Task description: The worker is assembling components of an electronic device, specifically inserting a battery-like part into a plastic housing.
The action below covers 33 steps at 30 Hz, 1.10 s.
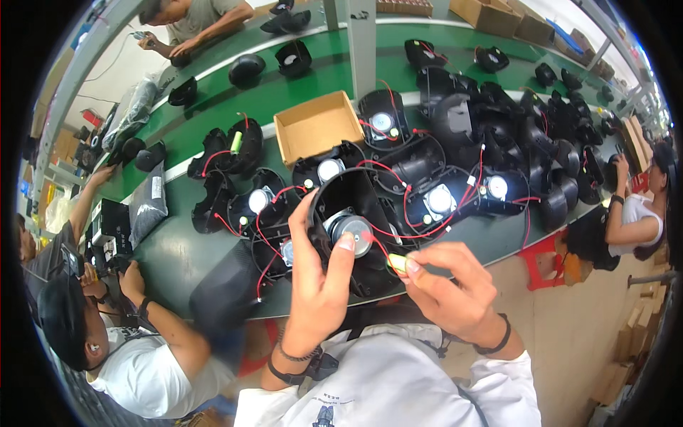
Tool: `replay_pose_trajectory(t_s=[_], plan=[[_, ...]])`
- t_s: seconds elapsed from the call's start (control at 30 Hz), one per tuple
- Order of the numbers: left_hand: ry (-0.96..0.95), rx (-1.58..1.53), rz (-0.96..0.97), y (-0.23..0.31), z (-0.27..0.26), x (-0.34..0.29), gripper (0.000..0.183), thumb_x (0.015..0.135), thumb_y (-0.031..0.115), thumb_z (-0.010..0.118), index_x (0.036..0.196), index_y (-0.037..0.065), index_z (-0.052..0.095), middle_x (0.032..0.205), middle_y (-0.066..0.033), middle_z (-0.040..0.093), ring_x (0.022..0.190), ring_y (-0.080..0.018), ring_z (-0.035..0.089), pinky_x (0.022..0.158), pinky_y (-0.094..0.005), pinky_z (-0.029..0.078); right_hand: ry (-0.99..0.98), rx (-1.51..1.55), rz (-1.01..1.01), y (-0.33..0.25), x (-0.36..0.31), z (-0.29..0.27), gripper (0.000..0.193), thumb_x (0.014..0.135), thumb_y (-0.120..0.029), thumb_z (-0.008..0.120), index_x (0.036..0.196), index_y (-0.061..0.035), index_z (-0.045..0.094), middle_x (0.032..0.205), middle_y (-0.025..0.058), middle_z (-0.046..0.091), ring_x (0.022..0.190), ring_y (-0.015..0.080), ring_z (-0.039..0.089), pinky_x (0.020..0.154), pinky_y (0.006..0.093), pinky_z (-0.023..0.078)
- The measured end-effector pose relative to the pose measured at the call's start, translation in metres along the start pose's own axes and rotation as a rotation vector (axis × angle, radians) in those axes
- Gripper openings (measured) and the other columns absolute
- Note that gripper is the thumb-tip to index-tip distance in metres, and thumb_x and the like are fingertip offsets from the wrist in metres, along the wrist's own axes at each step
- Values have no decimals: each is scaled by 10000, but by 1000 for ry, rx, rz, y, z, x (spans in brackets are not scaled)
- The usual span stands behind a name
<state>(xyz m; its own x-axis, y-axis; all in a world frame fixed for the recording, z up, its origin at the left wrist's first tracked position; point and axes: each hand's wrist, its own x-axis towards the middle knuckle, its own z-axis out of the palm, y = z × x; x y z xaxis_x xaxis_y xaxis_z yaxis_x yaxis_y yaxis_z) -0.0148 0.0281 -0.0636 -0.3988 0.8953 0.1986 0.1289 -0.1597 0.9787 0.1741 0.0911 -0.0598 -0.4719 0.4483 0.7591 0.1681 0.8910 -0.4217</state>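
Left hand [316, 295] grips the black housing [343, 193] above the bench [162, 274], thumb on its silver disc [361, 243]; right hand [455, 290] pinches the green cylinder [397, 265] just beside it. Good practice: housing steady, red wire [378, 244] slack.

housing [353, 193]: black | speaker [361, 236]: silver-grey | wire [380, 247]: red | cylinder [397, 265]: yellow-green, apparently | box [318, 129]: tan
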Motion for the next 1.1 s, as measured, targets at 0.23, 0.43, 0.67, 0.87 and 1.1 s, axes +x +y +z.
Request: replay_pose_trajectory(t_s=[0.23, 0.43, 0.67, 0.87, 1.1], plan=[[-111, -195, -242, 3, -4, 9, 502, 1001, 66, 560, 1469, 1, 393, 1251, -95, 608, 1123, -153, 578, 997, -309, 467, -139, 65, 69, -11, 15, -11, 223, 723, 41, 817, 914, 18, 704, 920, 111, 674, 748, 247, 660, 642, 336, 550], [-140, -367, -475, -1, -8, 5, 505, 1005, 147, 586, 1473, 27, 438, 1274, -62, 598, 1143, -132, 559, 1042, -276, 399, -157, 182, 112, 6, 17, -13, 218, 753, 0, 826, 950, -16, 735, 930, 87, 706, 774, 254, 689, 646, 339, 548], [-139, -416, -500, -7, -1, 7, 499, 992, 189, 578, 1456, 40, 470, 1268, -58, 612, 1178, -144, 551, 1061, -299, 380, -198, 241, 169, 11, 20, -12, 207, 751, -52, 852, 937, -65, 763, 891, 56, 695, 737, 224, 665, 642, 314, 529], [-156, -355, -475, -7, 1, 6, 487, 1004, 180, 571, 1458, 38, 469, 1291, -56, 609, 1185, -142, 550, 1056, -297, 387, -226, 202, 69, 10, 19, -13, 186, 732, -33, 847, 857, -24, 709, 850, 54, 651, 712, 222, 624, 615, 312, 508], [-175, -394, -474, -9, 6, 3, 489, 1016, 174, 563, 1471, 31, 457, 1313, -67, 602, 1218, -152, 536, 1078, -314, 382, -153, 173, -58, 12, -1, -7, 240, 700, 23, 840, 891, 35, 695, 947, 112, 672, 795, 255, 662, 670, 333, 564]])
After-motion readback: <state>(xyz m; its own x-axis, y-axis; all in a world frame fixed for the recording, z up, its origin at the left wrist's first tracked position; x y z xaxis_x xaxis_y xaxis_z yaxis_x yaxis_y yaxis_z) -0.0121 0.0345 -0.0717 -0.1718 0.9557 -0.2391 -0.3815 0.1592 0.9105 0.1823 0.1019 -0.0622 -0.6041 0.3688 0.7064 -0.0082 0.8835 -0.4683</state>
